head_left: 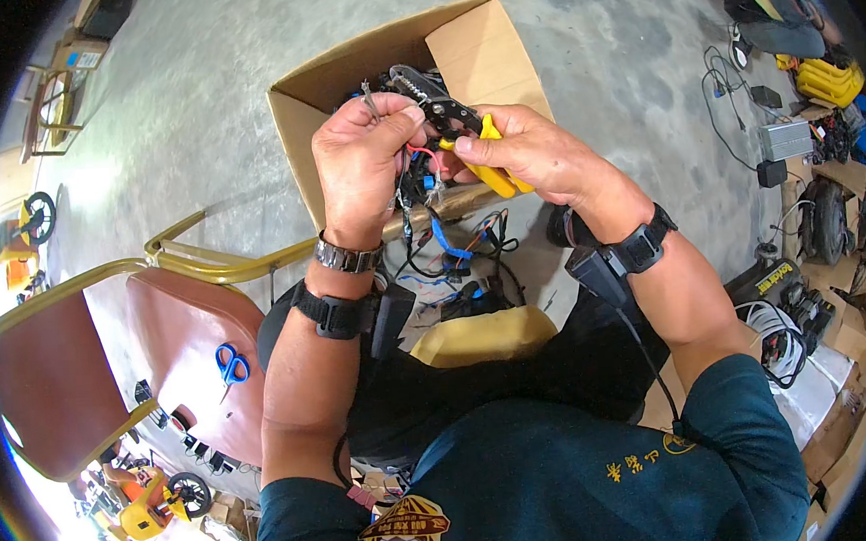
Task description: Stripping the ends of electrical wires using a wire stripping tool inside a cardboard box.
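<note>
My right hand (545,155) is wrapped round the yellow handles of a wire stripper (491,171), whose black toothed jaws point up and left. Close beside those jaws, my left hand (361,146) pinches a thin wire with a greyish frayed end (369,98) sticking up past the fingertips. A red wire (426,152) and several other leads hang between the hands. Below and behind both hands is an open cardboard box (484,49) with dark cables in it, partly hidden by my hands. Whether the jaws touch a wire cannot be made out.
Blue scissors (232,365) lie on a brown folding chair (184,325) at the left. Tangled cables (482,253) lie on the floor between my legs, near a yellow pad (482,336). Boxes, adapters, a tyre (824,219) and a coiled white cable (776,334) crowd the right side.
</note>
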{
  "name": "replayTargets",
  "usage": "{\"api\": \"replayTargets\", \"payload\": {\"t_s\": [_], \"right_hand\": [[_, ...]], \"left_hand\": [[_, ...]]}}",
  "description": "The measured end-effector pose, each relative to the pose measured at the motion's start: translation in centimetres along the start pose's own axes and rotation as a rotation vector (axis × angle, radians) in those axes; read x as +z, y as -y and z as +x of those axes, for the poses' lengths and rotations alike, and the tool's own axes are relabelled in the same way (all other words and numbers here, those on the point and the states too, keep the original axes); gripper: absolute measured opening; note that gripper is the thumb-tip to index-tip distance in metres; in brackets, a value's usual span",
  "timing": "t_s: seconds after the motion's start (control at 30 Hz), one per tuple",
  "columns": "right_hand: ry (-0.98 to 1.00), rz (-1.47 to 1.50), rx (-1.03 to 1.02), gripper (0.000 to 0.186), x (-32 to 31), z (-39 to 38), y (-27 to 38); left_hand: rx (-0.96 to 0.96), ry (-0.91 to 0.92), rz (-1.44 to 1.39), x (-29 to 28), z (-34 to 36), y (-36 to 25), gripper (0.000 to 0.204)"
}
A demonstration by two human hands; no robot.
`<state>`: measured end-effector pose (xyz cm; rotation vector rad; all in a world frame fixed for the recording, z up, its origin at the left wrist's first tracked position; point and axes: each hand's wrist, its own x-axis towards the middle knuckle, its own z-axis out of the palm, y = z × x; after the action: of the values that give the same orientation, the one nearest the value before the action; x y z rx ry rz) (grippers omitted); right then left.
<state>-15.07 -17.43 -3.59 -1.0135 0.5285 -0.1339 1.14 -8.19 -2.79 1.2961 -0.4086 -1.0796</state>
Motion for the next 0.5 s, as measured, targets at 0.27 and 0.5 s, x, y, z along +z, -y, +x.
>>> {"api": "replayTargets", "payload": {"t_s": [0.27, 0.5], "right_hand": [[-0.351, -1.245, -0.602, 0.036, -1.9, 0.5, -0.3], [-0.035, -0.36, -0.017, 0.025, -1.2, -0.2, 0.7]], "left_hand": [[-0.004, -0.009, 0.09, 0.4, 0.1, 0.5, 0.003], [-0.05, 0.054, -0.015, 0.2, 0.0, 0.7, 0.003]]}}
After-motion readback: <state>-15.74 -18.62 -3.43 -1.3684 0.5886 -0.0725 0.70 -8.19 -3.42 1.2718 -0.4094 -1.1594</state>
